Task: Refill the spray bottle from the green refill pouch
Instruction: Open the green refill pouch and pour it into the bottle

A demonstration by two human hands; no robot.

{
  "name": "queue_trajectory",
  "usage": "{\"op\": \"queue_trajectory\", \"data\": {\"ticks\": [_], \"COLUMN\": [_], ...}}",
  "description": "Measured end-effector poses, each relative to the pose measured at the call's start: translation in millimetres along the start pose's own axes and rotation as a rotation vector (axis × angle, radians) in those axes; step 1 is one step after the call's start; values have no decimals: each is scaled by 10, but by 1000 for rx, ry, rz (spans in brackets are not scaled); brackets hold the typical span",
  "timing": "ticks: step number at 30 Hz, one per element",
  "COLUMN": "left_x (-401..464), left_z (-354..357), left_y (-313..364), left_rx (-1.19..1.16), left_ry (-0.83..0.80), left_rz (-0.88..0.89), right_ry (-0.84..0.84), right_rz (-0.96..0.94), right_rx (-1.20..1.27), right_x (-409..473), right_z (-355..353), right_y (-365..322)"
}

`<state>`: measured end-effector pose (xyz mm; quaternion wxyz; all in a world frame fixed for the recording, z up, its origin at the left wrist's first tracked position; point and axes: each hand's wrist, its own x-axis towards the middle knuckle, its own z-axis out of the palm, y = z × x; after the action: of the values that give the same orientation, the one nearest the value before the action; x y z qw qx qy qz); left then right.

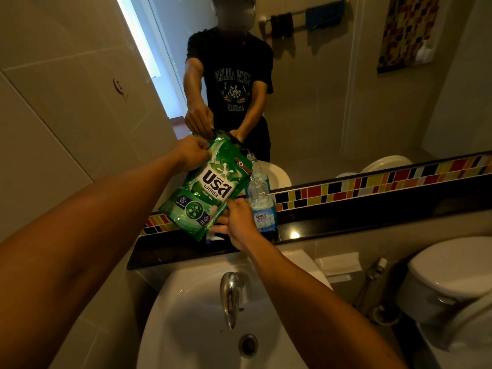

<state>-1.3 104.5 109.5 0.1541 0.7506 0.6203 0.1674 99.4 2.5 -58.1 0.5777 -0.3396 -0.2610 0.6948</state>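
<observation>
The green refill pouch (207, 189) hangs tilted above the black ledge, its top corner leaning right toward the bottle. My left hand (193, 153) pinches the pouch's upper left edge. My right hand (238, 222) grips its lower right corner from below. The clear spray bottle (262, 206), with blue liquid in its lower part and no spray head on its open neck, stands on the ledge just right of the pouch, touching my right hand's knuckles. Part of the bottle is hidden behind the pouch.
A black stone ledge (346, 225) runs under the mirror (332, 89) with a coloured tile strip. Below it sit a white basin (186, 328) and a chrome tap (230, 296). A toilet (452, 278) stands at the right. A small blue-and-white object (214, 238) lies on the ledge under the pouch.
</observation>
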Motion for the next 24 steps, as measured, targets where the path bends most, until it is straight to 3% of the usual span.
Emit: {"op": "queue_trajectory", "data": {"ticks": [15,24], "left_x": [-418,-699], "left_z": [279,506], "left_y": [-155,-474], "left_rx": [-253,-584], "left_ry": [164,261], "left_rz": [54,39], "right_ry": [94,242], "right_rz": [11,-108], "right_rx": [-182,-437], "right_x": [160,274], "right_z": [-179,-188], "right_y": [50,78]}}
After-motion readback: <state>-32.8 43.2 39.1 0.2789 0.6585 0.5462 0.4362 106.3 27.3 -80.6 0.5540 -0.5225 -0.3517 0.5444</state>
